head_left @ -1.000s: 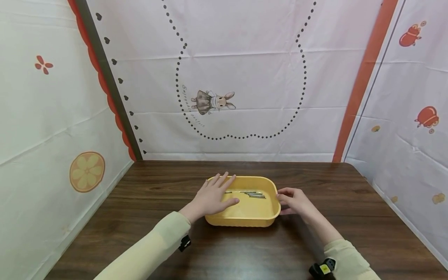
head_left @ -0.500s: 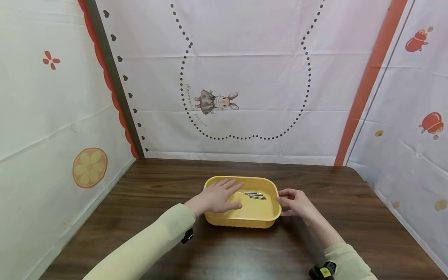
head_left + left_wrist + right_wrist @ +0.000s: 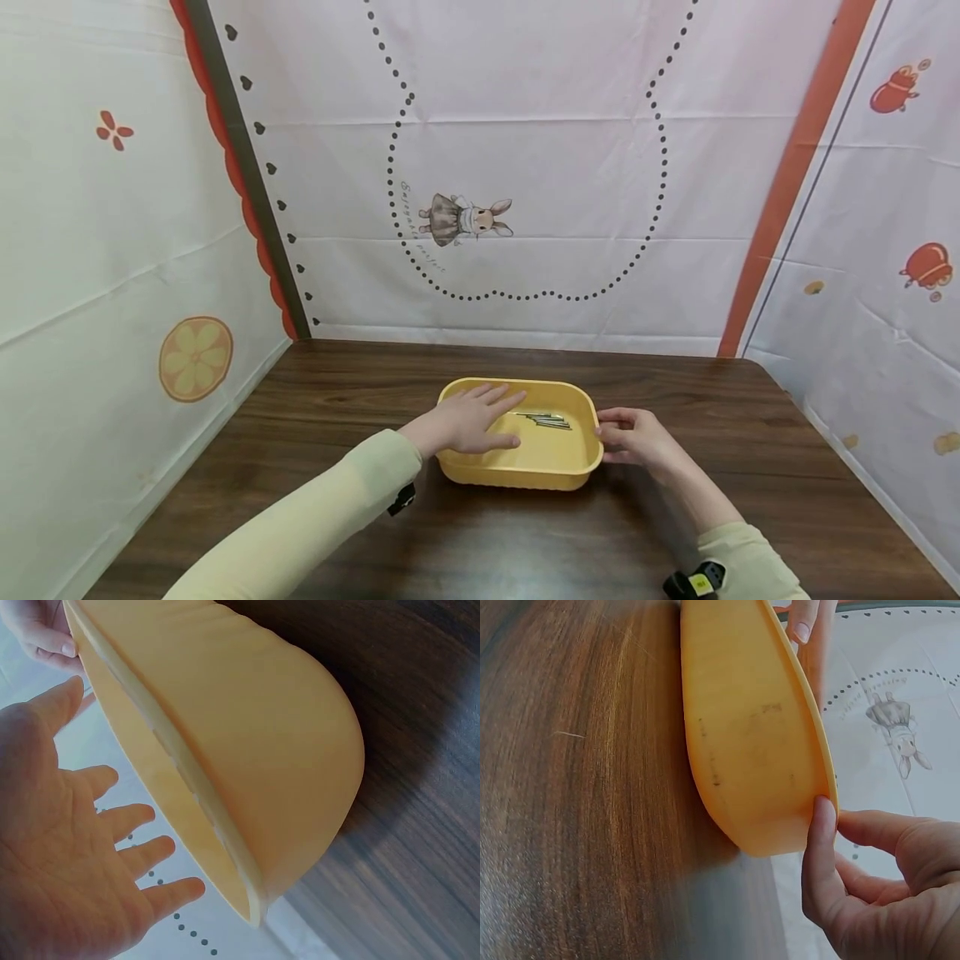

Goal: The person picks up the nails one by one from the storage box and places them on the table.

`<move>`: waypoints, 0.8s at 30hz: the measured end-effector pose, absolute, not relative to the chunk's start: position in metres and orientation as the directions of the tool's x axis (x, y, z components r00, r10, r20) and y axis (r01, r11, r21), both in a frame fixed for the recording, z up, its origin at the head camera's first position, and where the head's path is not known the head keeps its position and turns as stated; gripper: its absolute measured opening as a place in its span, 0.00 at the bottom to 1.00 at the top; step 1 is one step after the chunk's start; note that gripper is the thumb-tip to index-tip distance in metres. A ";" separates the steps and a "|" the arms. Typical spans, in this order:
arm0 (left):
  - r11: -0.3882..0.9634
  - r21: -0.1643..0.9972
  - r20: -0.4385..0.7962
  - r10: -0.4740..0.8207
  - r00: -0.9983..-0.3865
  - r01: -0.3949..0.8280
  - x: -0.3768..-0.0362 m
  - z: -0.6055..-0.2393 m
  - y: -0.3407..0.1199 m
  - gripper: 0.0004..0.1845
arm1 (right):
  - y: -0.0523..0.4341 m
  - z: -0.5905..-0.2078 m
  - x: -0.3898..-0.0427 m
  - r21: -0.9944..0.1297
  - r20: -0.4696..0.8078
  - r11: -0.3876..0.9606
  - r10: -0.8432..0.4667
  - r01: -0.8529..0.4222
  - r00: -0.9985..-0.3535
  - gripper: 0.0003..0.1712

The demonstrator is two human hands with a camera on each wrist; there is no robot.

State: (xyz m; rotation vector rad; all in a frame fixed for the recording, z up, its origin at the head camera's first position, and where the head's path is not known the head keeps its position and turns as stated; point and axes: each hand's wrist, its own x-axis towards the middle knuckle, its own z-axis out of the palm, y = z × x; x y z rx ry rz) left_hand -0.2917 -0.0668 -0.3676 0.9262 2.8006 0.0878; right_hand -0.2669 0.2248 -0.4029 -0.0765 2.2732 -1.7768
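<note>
Left hand [image 3: 471,422], fingers spread, over left end of yellow tray [image 3: 517,479]; right hand [image 3: 637,437] pinching its right rim. Thin metal rods [image 3: 547,420] inside; dark worktop [image 3: 315,408] beneath.

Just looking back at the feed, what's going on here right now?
A person has both hands at a yellow tray on the wooden table. The right hand pinches the tray's rim at its right end. The left hand is held above the left end, fingers spread, gripping nothing. A small bunch of thin metal pins lies inside the tray, with neither hand on them; they are too small to identify.
</note>
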 end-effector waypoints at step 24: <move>0.802 -0.008 -0.279 0.571 -0.772 0.597 -0.306 -0.326 -0.066 0.41 | 0.231 -0.409 -0.269 -0.979 -0.165 0.161 -0.273 0.124 -0.948 0.35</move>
